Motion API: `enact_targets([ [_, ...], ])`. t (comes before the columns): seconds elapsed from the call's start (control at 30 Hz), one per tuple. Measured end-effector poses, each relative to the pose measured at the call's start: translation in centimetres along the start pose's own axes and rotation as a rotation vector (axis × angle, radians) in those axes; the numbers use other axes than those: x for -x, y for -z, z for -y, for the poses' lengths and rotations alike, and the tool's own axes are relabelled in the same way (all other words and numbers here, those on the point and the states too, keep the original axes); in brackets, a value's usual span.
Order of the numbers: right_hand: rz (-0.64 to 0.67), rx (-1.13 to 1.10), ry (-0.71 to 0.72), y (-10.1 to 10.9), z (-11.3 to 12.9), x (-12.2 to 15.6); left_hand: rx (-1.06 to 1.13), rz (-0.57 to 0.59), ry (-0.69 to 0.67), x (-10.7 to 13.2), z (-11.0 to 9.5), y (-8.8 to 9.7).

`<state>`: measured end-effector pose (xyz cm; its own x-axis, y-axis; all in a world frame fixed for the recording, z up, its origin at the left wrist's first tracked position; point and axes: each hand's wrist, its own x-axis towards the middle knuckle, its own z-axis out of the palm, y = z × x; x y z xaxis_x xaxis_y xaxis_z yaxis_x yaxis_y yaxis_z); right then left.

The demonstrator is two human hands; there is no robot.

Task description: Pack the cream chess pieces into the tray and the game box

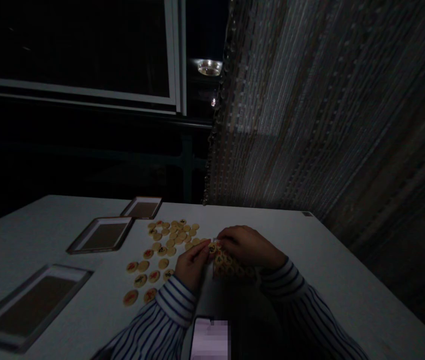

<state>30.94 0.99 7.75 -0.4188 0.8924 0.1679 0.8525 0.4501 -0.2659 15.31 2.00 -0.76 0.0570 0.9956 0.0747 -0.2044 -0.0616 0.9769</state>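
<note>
My left hand (192, 265) pinches a round Chinese chess piece (212, 248) with a dark character, at the top left corner of a small box (214, 272). Rows of similar pieces with red and dark characters fill this box. Over its upper side lies my right hand (252, 247), fingers curled down; what its fingertips grip is hidden. Many loose chess pieces (172, 243) are scattered to the left of my left hand, some plain side up, others with red or dark characters showing.
Left of the pieces lie three shallow framed trays: a near one (80, 272), a middle one (101, 235) and a far one (142, 208). A phone (208, 342) lies at the near edge of the white table (332, 285). A string curtain (280, 125) hangs behind, beside a window frame (172, 60).
</note>
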Motion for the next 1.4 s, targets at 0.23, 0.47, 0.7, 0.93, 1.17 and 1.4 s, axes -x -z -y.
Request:
enact_targets([
  [0.23, 0.005, 0.008, 0.029, -0.8, -0.3, -0.2, 0.053, 0.032, 0.025, 0.3, 0.5, -0.3],
  [0.47, 0.024, -0.006, 0.03, -1.1, -0.1, -0.2, 0.135, -0.004, 0.085, -0.1, 1.5, -0.2],
  [0.7, 0.014, -0.002, 0.027, -0.9, 0.0, -0.1, 0.152, 0.007, 0.1, 0.0, 1.2, -0.3],
  [0.93, -0.008, -0.046, 0.029, -1.0, -0.1, -0.4, 0.227, 0.029, 0.107, 0.0, 1.5, -0.5],
  [1.17, 0.046, -0.047, 0.038, -0.9, -0.1, -0.1, 0.248, -0.057, 0.078, 0.0, 1.8, -0.7],
  [1.4, 0.1, -0.025, 0.029, -1.0, 0.0, -0.1, 0.155, -0.121, 0.045, 0.2, 1.0, -0.8],
])
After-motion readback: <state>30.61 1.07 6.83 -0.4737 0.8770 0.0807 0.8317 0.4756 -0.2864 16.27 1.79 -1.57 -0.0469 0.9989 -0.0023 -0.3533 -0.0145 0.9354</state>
